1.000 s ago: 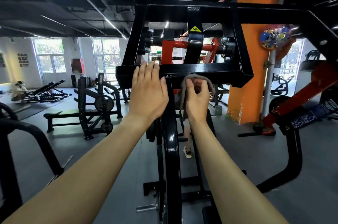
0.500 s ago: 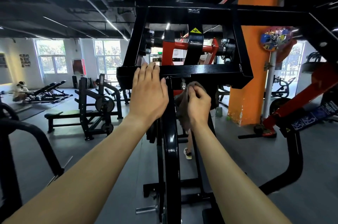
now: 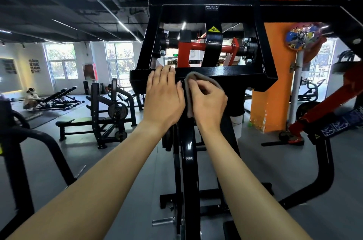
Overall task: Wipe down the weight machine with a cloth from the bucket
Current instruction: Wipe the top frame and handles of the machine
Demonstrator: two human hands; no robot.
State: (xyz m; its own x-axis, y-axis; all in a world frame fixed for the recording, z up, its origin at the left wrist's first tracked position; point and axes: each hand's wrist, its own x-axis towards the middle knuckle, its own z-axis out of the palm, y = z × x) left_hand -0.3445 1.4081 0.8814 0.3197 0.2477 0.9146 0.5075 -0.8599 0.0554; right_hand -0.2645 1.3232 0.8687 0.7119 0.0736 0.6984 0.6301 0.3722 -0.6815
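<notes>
A black weight machine fills the middle of the view, with a horizontal crossbar [image 3: 241, 74] at chest height and a black upright post [image 3: 188, 151] below it. My left hand [image 3: 164, 95] lies flat with straight fingers on the crossbar's left part. My right hand [image 3: 208, 99] grips a grey cloth [image 3: 193, 78] and presses it against the crossbar where the post meets it. Red pivot parts [image 3: 184, 51] sit inside the frame above. No bucket is in view.
An orange pillar [image 3: 273, 90] stands right behind the machine. A black and red machine arm [image 3: 322, 110] is at the right, a curved black bar [image 3: 31, 137] at the left. Benches and racks [image 3: 106, 110] fill the left background, where a person [image 3: 30, 98] crouches.
My right hand has moved the cloth up and left from under the crossbar onto its front face, close beside my left hand. The left hand stays put.
</notes>
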